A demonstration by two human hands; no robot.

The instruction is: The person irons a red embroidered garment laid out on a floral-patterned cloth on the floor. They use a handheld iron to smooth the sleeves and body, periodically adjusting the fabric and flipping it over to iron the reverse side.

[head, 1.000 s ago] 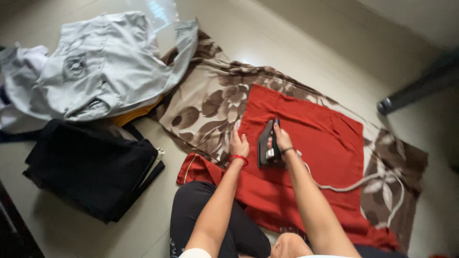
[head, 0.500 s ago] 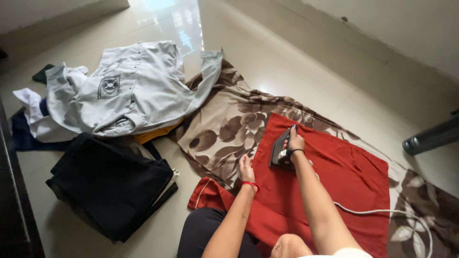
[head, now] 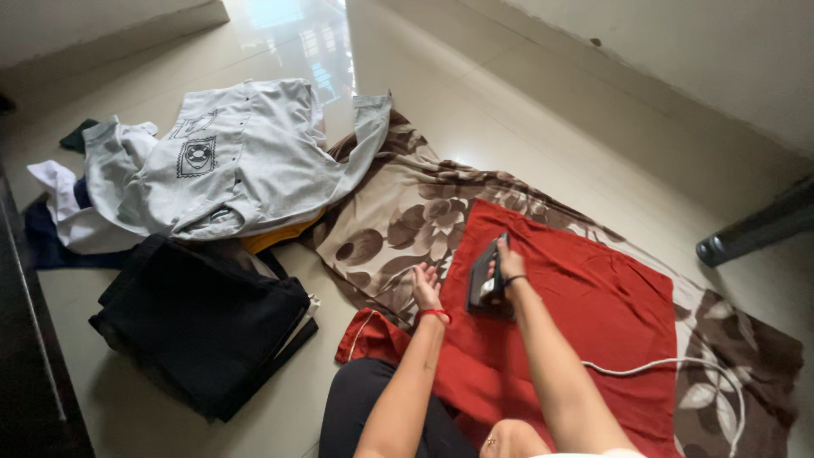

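Right hand (head: 510, 261) closed around black iron (head: 486, 277) on red cloth (head: 593, 314) at centre, left hand (head: 426, 286) spread flat on cloth edge, grey shirt (head: 237, 161) upper left

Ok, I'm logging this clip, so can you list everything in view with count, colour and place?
iron: one, black, on the red cloth
red cloth: one, red, spread over the blanket
blanket: one, brown floral, on the floor
cord: one, white, across the cloth at right
shirt: one, grey, top of the clothes heap
dark garment: one, black, floor at left
left hand: flat by the cloth's edge
right hand: gripping the iron
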